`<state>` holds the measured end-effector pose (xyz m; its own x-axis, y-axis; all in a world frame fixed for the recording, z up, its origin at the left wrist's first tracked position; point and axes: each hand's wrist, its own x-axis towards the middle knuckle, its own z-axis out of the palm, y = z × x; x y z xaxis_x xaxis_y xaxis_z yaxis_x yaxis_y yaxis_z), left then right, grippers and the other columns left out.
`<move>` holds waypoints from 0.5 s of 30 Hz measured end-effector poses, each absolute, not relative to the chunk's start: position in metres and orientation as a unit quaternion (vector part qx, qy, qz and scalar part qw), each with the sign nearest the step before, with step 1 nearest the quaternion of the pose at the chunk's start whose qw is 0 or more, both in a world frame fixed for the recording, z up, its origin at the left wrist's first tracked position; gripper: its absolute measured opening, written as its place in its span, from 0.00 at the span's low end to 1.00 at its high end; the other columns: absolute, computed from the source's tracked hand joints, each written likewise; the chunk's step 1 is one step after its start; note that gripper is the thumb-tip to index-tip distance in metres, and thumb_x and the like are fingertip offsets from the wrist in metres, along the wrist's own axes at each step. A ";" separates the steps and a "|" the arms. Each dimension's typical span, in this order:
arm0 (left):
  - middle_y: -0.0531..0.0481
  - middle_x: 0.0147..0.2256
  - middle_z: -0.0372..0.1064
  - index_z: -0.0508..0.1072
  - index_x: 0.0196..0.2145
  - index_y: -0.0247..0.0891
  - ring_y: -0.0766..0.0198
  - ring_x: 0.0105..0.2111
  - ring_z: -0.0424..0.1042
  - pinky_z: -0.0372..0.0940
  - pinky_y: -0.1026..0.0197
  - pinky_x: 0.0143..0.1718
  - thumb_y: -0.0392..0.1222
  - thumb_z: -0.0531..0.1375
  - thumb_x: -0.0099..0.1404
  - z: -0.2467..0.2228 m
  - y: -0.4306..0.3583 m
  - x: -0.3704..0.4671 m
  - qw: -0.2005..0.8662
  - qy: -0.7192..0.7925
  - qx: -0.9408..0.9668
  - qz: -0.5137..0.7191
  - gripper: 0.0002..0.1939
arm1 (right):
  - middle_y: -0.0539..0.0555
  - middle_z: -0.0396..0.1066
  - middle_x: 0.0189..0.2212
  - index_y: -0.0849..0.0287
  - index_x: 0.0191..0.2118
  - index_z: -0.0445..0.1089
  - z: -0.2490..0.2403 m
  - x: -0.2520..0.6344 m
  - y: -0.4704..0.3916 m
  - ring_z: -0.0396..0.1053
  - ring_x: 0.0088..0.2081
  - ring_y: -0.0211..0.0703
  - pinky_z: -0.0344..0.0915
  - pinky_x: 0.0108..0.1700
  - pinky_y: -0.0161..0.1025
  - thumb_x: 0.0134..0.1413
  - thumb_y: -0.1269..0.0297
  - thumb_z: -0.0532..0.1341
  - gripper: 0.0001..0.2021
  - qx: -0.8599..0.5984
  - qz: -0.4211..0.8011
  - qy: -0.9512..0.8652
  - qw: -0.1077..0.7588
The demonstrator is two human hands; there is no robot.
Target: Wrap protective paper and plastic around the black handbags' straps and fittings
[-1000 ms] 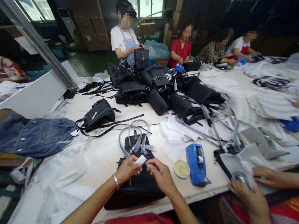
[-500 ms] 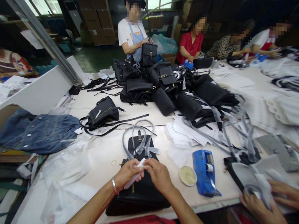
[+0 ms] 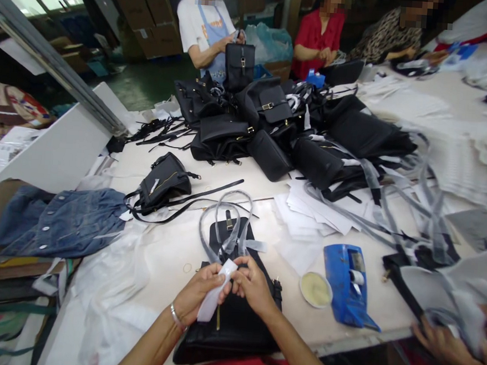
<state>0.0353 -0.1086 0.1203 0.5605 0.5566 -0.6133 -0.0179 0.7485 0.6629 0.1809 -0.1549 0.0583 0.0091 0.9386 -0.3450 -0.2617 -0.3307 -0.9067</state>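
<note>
A black bag point(image 3: 237, 326) lies flat on the table right in front of me, its clear-wrapped handles point(image 3: 224, 225) looping away from me. Over the bag, my left hand point(image 3: 202, 291) is closed on a folded white strip point(image 3: 212, 300), which hangs down at a slant. My right hand point(image 3: 251, 283) meets the strip's upper end with fingers pinched together against it. The small strap parts beneath the fingers are hidden.
Black bags point(image 3: 269, 112) are heaped farther back. A blue tape dispenser point(image 3: 347, 284) and a round yellowish dish point(image 3: 316, 289) sit at right, near a co-worker's hands point(image 3: 452, 347). A denim garment point(image 3: 61, 220) lies at left, a smaller black bag point(image 3: 164, 182) beyond it.
The view has shifted, and the white strip now shows more of its face between my hands. Both hands remain over the bag. The co-worker's hands at right have moved slightly.
</note>
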 end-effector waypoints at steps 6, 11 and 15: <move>0.52 0.24 0.64 0.64 0.50 0.35 0.74 0.20 0.61 0.57 0.69 0.22 0.44 0.61 0.58 0.119 -0.105 0.028 0.851 0.419 0.252 0.192 0.23 | 0.45 0.67 0.22 0.57 0.46 0.60 0.047 0.191 -0.156 0.61 0.20 0.33 0.59 0.24 0.31 0.51 0.60 0.60 0.16 -0.518 0.621 -0.369 0.458; 0.49 0.26 0.69 0.52 0.60 0.37 0.70 0.21 0.65 0.58 0.67 0.24 0.45 0.61 0.59 0.117 -0.114 0.033 0.809 0.431 0.356 0.181 0.34 | 0.47 0.68 0.27 0.54 0.52 0.59 0.072 0.201 -0.152 0.65 0.25 0.36 0.62 0.28 0.33 0.56 0.59 0.56 0.18 -0.536 0.586 -0.418 0.441; 0.50 0.26 0.69 0.53 0.59 0.35 0.68 0.23 0.67 0.60 0.65 0.26 0.48 0.61 0.58 0.114 -0.123 0.037 0.771 0.449 0.410 0.189 0.36 | 0.46 0.67 0.21 0.53 0.44 0.67 0.097 0.194 -0.143 0.66 0.26 0.38 0.60 0.30 0.33 0.57 0.61 0.54 0.10 -0.532 0.537 -0.536 0.375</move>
